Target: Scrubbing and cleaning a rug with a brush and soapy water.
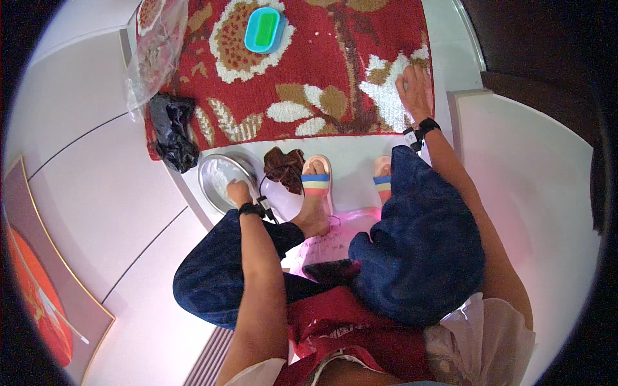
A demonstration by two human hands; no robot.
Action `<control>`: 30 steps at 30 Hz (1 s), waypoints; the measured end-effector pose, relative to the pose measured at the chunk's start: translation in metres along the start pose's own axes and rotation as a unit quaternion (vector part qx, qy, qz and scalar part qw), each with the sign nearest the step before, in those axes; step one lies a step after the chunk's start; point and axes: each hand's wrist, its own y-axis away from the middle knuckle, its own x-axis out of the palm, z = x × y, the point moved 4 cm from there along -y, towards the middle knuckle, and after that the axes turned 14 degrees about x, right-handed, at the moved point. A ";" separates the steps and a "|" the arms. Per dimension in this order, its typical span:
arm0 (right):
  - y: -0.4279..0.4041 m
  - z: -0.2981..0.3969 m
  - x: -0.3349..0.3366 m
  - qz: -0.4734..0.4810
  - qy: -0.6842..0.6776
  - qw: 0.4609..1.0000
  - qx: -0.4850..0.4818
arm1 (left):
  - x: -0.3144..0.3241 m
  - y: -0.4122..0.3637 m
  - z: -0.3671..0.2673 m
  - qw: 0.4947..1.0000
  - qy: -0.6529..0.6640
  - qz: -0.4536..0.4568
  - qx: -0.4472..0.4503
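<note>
My left hand (238, 193) is over a round metal basin (208, 188) with whitish, cloudy contents, on the floor at my left; its fingers are curled, and whether they hold something is hidden. My right hand (415, 91) rests on the red floral rug (328, 53) near its right edge, fingers bent, with no object visible in it. A brown cloth (284, 166) lies crumpled between the basin and my left foot. Farther forward on the rug stands a turquoise plastic box (249, 36) with a green block (266, 29) inside.
A black plastic bag (174, 130) lies at the rug's left edge, beside a clear plastic bag (157, 62). My feet wear striped slippers (316, 185). A pink translucent sheet or bag (321, 246) bearing writing is beneath me. White cabinet-like panels (91, 130) border the left side.
</note>
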 end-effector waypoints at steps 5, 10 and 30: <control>-0.007 0.026 0.006 -0.023 -0.052 0.998 -0.017 | 0.009 -0.037 0.064 0.986 0.086 0.139 -0.003; 0.003 -0.010 0.003 -0.034 0.000 0.999 -0.018 | -0.028 0.000 -0.032 0.994 0.014 0.009 0.110; 0.000 0.000 0.004 -0.012 -0.006 1.000 -0.021 | 0.025 0.202 -0.373 0.768 0.237 0.111 0.584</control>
